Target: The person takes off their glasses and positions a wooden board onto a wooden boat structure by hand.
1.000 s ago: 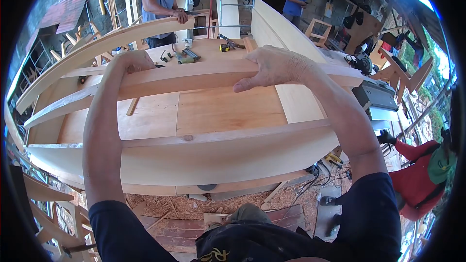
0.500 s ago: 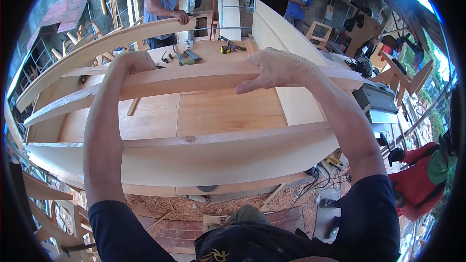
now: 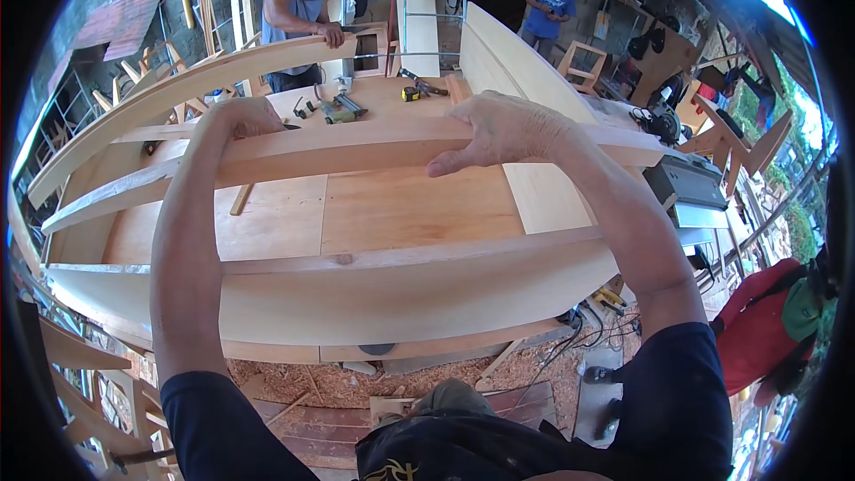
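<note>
A long, slightly curved wooden beam (image 3: 356,144) spans the wooden frame in front of me, raised above its plywood floor. My right hand (image 3: 512,127) grips it right of centre, thumb on the near face and fingers over the top. Toward the left end, my left hand (image 3: 254,116) is bent over the beam's far side; its fingers are mostly hidden behind the wood. Nearer to me runs the frame's curved near side (image 3: 419,289), with a flat top edge. The plywood floor (image 3: 419,209) shows between the two.
Across the frame, a person (image 3: 303,18) holds another curved board (image 3: 196,93). A tape measure (image 3: 411,93) and power tools (image 3: 343,109) lie at the far side. Another person (image 3: 548,9) stands behind; one in red (image 3: 757,325) is at right. Cables (image 3: 588,330) and wood shavings (image 3: 356,383) cover the ground.
Both hands keep their places on the beam, and the view shifts slightly. At right, the person in red has moved, and the outstretched arm no longer shows.
</note>
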`<state>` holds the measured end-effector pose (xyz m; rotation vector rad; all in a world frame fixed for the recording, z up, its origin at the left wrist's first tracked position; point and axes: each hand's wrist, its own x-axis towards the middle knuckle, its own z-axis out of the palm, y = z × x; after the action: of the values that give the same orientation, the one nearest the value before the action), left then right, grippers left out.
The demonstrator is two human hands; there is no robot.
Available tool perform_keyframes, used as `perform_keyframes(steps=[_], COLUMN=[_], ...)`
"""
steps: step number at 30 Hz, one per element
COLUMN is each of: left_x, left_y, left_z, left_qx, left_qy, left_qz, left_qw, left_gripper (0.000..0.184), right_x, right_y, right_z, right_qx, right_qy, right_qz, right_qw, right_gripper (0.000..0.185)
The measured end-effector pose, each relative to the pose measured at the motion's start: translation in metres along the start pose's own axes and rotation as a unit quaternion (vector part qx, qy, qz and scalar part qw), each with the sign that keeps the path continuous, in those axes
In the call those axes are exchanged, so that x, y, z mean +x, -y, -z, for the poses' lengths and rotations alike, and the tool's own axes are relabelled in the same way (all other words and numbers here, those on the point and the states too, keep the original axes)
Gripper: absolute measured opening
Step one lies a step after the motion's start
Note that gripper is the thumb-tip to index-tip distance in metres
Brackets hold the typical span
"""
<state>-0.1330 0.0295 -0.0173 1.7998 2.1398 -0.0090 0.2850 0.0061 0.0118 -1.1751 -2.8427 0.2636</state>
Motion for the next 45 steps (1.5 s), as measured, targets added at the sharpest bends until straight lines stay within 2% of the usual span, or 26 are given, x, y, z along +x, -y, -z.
perform_keyframes(steps=[2,5,8,17,20,23,26,29,32,35,38,41,45], left_x=[-0.006,-0.005,-0.009,0.005,-0.007,-0.015,0.002,0.001,-0.006,-0.016,-0.009,-0.01,-0.012], left_y=[-0.005,-0.001,-0.006,0.007,-0.006,-0.014,0.002,0.0,-0.007,-0.017,-0.01,-0.015,-0.014], left_z=[0.002,-0.001,-0.002,-0.002,-0.002,0.002,-0.001,0.0,0.001,0.001,0.0,0.001,0.002], left_qx=[0.017,-0.075,-0.05,-0.067,-0.045,-0.026,-0.051,-0.007,0.026,0.048,0.02,0.064,0.056], left_qy=[-0.001,0.028,-0.003,0.013,0.005,-0.004,0.027,0.006,-0.005,-0.001,0.004,0.0,0.005], left_qz=[0.004,0.018,0.027,0.013,0.015,0.05,0.041,0.029,0.029,0.017,0.02,0.025,0.017], left_qw=[1.0,0.997,0.998,0.998,0.999,0.998,0.997,1.0,0.999,0.999,1.0,0.998,0.998], left_gripper=[0.04,0.04,0.039,0.036,0.028,0.03,0.031,0.031,0.031,0.032,0.032,0.033,0.035], right_x=[0.0,0.001,0.0,0.001,0.001,0.002,0.001,-0.001,-0.003,-0.004,0.0,-0.001,-0.001], right_y=[0.002,-0.002,0.0,-0.002,-0.002,-0.004,-0.003,-0.001,0.003,0.002,0.001,0.001,0.002], right_z=[0.001,-0.001,-0.001,-0.003,-0.003,-0.001,-0.001,0.0,0.002,0.001,0.001,0.001,0.002], right_qx=[0.0,0.016,-0.001,-0.002,0.018,0.005,0.006,0.019,0.036,0.038,0.02,0.024,0.024], right_qy=[0.011,0.005,-0.005,-0.008,-0.004,0.02,0.023,0.015,0.019,-0.001,0.015,0.011,0.016], right_qz=[-0.015,0.014,0.004,0.007,0.011,0.017,0.005,0.016,-0.01,0.02,0.004,0.011,-0.002], right_qw=[1.0,1.0,1.0,1.0,1.0,1.0,1.0,1.0,0.999,0.999,1.0,1.0,1.0], right_gripper=[0.084,0.082,0.082,0.083,0.082,0.094,0.094,0.094,0.084,0.084,0.084,0.084,0.084])
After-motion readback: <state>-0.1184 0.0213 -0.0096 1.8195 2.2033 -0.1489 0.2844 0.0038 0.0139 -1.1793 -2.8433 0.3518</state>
